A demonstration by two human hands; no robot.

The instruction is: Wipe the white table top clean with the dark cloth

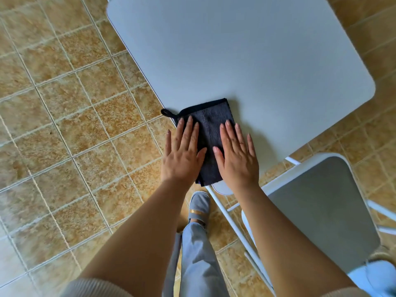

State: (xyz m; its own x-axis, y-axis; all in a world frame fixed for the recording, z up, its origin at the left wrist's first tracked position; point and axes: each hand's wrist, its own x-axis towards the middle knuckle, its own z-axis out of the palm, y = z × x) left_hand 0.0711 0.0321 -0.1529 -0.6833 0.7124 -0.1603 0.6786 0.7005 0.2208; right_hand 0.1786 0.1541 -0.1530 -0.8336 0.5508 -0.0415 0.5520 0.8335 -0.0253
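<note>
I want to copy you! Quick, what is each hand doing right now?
Left hand: open, pressing flat on the dark cloth.
Right hand: open, pressing flat on the same cloth.

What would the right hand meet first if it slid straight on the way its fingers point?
Far hem of the dark cloth, then bare white table top; the way looks free beyond.

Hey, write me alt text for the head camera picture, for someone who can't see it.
Seen from above, a person's left hand and right hand lie flat on a dark cloth at the near corner of a white table top. A grey-seated chair stands to the right on a tan tiled floor.
</note>
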